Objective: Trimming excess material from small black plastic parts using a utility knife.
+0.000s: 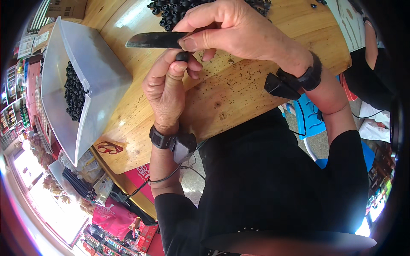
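Observation:
Between the thumb and fingers of my left hand [164, 87] is a small round black rubber-like part [182, 56]. My right hand [232, 32] pinches a knife [153, 40] with a dark blade, which points left just above that part. The knife's handle is hidden in my right fingers. Beyond my hands, a heap of small black parts [171, 13] with ring-like hollows lies on the wooden table [239, 98]. Tiny dark crumbs are scattered over the wood beneath my hands.
A translucent plastic bin [104, 55] tilts at the left, with many black parts [74, 94] inside. Red rubber bands [109, 147] lie at the table's near left corner. Black devices with cables are strapped to both wrists. A blue chair [307, 115] and another person's arm [370, 42] are at the right.

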Motion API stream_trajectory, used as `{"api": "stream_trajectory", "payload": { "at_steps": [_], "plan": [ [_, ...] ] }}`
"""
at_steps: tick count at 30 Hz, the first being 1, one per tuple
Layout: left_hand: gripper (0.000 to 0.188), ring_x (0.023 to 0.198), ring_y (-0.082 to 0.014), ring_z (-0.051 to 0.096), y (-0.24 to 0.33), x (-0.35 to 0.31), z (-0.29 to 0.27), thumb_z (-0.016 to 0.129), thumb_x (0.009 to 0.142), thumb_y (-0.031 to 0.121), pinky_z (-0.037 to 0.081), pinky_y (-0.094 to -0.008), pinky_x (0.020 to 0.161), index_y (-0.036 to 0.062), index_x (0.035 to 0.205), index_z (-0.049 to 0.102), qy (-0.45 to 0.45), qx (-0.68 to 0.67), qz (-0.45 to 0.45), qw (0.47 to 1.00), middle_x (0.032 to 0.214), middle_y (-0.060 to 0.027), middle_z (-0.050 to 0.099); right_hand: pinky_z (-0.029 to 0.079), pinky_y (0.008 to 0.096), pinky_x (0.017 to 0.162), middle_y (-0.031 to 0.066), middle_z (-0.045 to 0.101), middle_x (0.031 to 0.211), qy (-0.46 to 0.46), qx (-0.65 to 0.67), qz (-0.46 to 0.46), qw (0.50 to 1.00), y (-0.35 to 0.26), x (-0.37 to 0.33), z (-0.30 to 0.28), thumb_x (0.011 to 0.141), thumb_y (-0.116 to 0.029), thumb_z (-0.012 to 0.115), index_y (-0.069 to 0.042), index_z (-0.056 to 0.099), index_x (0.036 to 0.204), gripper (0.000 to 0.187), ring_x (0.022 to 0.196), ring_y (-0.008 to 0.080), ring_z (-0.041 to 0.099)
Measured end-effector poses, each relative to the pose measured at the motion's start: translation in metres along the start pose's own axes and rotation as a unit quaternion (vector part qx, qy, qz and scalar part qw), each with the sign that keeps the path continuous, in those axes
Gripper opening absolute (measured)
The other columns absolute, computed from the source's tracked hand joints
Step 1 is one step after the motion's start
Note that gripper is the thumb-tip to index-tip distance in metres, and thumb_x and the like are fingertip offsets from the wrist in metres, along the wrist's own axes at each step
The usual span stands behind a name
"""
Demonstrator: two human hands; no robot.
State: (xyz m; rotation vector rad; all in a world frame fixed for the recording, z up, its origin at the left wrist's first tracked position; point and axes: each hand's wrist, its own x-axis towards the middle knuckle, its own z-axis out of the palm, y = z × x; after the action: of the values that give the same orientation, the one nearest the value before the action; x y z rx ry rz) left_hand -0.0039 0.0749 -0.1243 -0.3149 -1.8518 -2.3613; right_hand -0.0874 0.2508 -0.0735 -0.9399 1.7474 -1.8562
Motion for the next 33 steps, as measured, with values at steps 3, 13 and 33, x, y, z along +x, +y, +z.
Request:
{"api": "stream_trajectory", "payload": {
  "at_steps": [3,13,33],
  "plan": [
    [0.021,0.072,-0.0123,0.056,0.0,0.001,0.0,0.055,0.095,0.012,0.048,-0.025,0.068,-0.0016,0.108,0.062,-0.012,-0.005,0.011,1.0,0.084,-0.0074,0.063,0.042,0.0219,0.055,0.0022,0.063,0.073,-0.061,0.134,0.101,0.984,-0.005,0.001,-0.009,0.087,-0.005,0.063,0.001,0.068,0.098,0.014,0.062,0.0077,0.054],
    [0.023,0.072,-0.0109,0.056,-0.005,-0.001,-0.004,0.056,0.094,0.012,0.047,-0.0231,0.066,0.0002,0.113,0.061,0.014,0.052,-0.003,0.999,0.083,-0.0049,0.063,0.043,0.0244,0.057,0.0044,0.061,0.078,-0.014,-0.042,-0.063,0.997,0.003,-0.001,0.002,0.085,-0.003,0.064,-0.001,0.069,0.101,0.016,0.066,0.0104,0.056],
    [0.018,0.071,-0.0104,0.056,-0.006,-0.005,-0.003,0.057,0.093,0.009,0.048,-0.0229,0.067,-0.0015,0.106,0.062,0.025,0.079,0.012,0.996,0.085,-0.0062,0.062,0.041,0.0243,0.055,0.0047,0.061,0.077,-0.026,-0.008,-0.052,0.998,0.0,-0.002,0.002,0.084,-0.005,0.066,0.0,0.069,0.098,0.015,0.065,0.0104,0.055]
  ]
}}
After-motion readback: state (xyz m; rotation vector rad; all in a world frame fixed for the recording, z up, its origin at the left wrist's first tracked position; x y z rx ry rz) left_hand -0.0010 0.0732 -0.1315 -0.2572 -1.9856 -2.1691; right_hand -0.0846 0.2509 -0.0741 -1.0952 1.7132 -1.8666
